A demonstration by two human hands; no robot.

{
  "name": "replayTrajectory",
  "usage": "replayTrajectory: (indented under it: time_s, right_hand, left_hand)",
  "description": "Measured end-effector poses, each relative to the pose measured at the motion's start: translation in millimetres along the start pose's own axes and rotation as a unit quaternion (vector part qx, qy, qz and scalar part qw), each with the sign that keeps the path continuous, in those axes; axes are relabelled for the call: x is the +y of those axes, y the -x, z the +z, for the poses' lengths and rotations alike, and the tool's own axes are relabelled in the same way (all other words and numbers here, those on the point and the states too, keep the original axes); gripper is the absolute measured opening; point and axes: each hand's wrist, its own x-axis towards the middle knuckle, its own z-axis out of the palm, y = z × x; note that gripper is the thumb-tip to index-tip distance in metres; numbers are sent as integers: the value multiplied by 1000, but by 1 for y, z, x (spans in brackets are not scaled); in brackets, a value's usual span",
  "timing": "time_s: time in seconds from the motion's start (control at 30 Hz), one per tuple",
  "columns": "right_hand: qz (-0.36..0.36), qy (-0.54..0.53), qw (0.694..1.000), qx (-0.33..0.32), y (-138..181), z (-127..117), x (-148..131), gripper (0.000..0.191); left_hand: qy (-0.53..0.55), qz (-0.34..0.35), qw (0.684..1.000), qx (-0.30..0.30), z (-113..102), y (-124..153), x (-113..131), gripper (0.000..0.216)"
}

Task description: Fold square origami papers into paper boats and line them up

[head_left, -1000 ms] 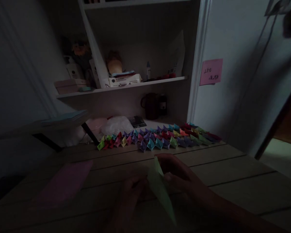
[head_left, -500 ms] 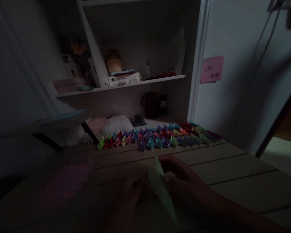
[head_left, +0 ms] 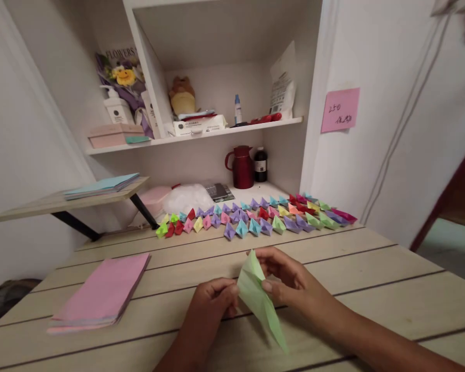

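A light green sheet of paper (head_left: 259, 299), partly folded and held tilted above the table, is between my two hands. My right hand (head_left: 284, 276) grips it from the right, with the thumb on the near face and the fingers curled behind the upper part. Closed in a pinch, my left hand (head_left: 217, 299) is at the paper's left edge, thumb and forefinger together on it. The fingertips behind the sheet are hidden. Beyond the hands, several rows of folded paper boats (head_left: 254, 227) in many colours stand across the table.
A stack of pink paper (head_left: 104, 289) lies at the left on the slatted table (head_left: 372, 289). Behind it, a small raised shelf (head_left: 34, 204) bears blue paper (head_left: 101, 186). At the back stand a red jug (head_left: 243, 168), a dark bottle (head_left: 260, 165) and a white plastic bag (head_left: 188, 199).
The view has gone from very dark to bright. The hands and the green paper stay in nearly the same place.
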Motion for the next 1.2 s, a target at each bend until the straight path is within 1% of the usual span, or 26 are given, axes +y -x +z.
replayTrajectory:
  time_s: [0.17, 0.27, 0.47, 0.63, 0.73, 0.8, 0.9, 0.97, 1.03, 1.2]
  right_hand:
    - [-4, -6, 1000, 2, -1, 0, 2, 38]
    - [-3, 2, 1000, 23, -2, 0, 1, 40]
    - [-21, 58, 996, 66, -4, 0, 1, 50]
    - [-10, 114, 992, 51, -5, 3, 0, 67]
    - [-6, 110, 993, 38, -6, 5, 2, 73]
    - [7, 81, 996, 25, -7, 6, 3, 67]
    - [45, 38, 998, 4, -7, 7, 5, 41]
    - [51, 41, 998, -4, -7, 8, 9, 28]
    - [44, 70, 997, -7, -7, 8, 13, 23]
    - [40, 122, 992, -9, -7, 8, 23, 20]
  left_hand:
    - [5, 2, 1000, -4, -1, -1, -1, 39]
    - [-3, 4, 1000, -3, 0, 0, 1, 40]
    - [-10, 12, 1000, -4, 0, 0, 2, 38]
    - [-18, 11, 1000, -16, -2, -1, 0, 38]
    - [-39, 17, 999, -18, -2, -2, -1, 37]
    - [-55, 15, 998, -19, -1, -1, -2, 34]
    - [-79, 17, 996, -23, 2, 1, -1, 28]
    - [-109, 32, 993, -31, 4, 3, 0, 25]
    - [-140, 42, 989, -32, 6, 5, 1, 23]
    - [-199, 68, 978, -2, 7, 5, 0, 20]
